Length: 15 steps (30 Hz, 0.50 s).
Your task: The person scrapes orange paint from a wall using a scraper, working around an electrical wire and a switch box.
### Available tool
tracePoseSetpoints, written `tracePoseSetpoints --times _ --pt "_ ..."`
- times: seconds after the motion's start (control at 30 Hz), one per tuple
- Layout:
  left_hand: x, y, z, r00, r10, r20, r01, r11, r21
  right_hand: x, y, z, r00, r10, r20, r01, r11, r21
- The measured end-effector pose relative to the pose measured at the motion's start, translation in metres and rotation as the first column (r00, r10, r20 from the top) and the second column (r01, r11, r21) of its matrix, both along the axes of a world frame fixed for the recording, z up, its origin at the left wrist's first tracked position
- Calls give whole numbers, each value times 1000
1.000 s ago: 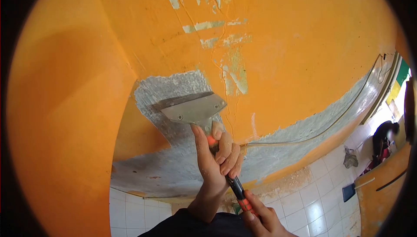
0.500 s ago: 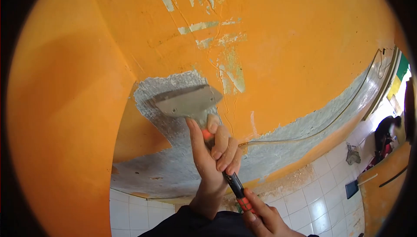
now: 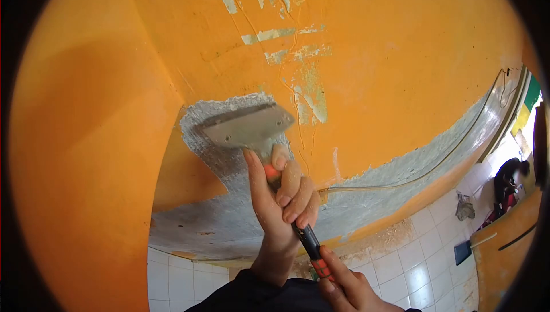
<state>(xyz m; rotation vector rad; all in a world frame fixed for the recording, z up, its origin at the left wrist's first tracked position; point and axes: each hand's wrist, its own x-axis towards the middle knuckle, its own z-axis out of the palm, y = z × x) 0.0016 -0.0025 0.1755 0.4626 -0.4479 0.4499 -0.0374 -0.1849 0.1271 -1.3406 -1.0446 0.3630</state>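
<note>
A wide-bladed wall scraper (image 3: 249, 129) lies with its blade over a bare grey patch (image 3: 201, 114) on the orange wall (image 3: 389, 83). My left hand (image 3: 283, 203) is wrapped round the upper part of its black and red handle (image 3: 308, 240), the thumb close behind the blade. Lower down, my right hand (image 3: 349, 286) grips the handle's red end. The blade's edge is slightly blurred. Above it, peeled strips (image 3: 312, 91) show pale plaster through the paint.
A thin cable (image 3: 395, 187) runs across the scraped grey band to the right. White tiles (image 3: 421, 255) cover the lower wall. At far right are a hanging grey bag (image 3: 464, 207), a dark blue dustpan-like object (image 3: 462, 252) and a person in dark clothes (image 3: 507, 180).
The blade has shifted and tilted very slightly within the grey patch. The wall appears a little further right and both hands keep their hold.
</note>
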Motion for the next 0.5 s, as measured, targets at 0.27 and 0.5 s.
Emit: tracePoseSetpoints --times 0.27,0.5 --pt "1 2 1 999 24 -29 -23 1000 20 3 3 -1 999 -21 40 20 1000 23" --pt "6 4 -1 1000 11 15 -11 999 43 7 4 -3 997 -50 61 50 999 5"
